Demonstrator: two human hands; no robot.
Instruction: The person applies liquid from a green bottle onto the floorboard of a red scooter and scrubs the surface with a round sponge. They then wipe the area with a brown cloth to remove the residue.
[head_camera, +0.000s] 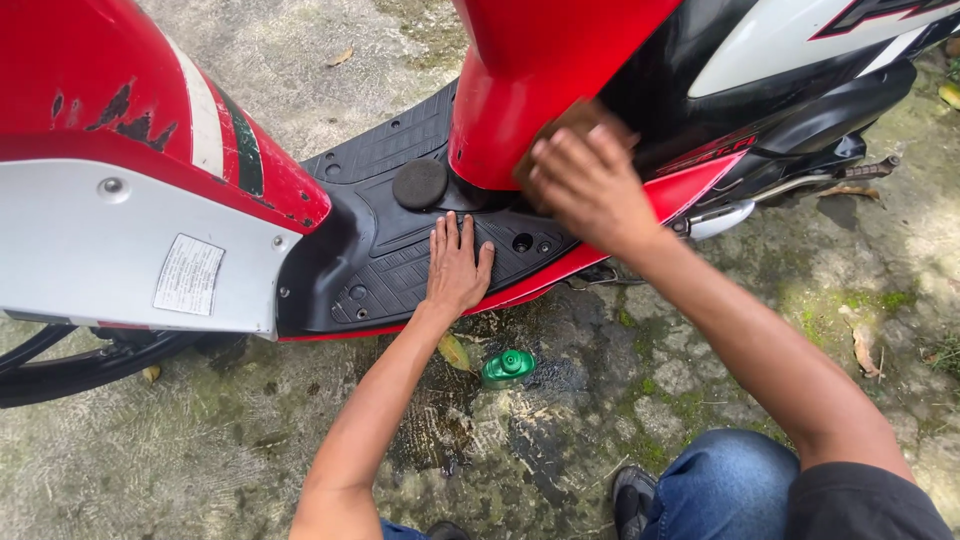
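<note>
The left hand (455, 268) lies flat, fingers spread, on the scooter's black footboard (385, 262), holding nothing, just bracing. A green bottle (508, 367) stands on the wet concrete ground (560, 450) below. The right hand (590, 185) presses a brown sponge (572, 122) against the red body panel (520, 90), its grip closed over it. Wiping looks underway; open room lies rightward along the panel edge.

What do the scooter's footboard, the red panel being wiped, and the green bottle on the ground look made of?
Footboard: matte black plastic or rubber, judging by its moulded ribbed tread. Red panel: glossy painted plastic, showing soft highlights. Green bottle: likely plastic, smooth and slightly shiny. The pad under the right hand looks brown, perhaps sponge; mostly hidden.
</note>
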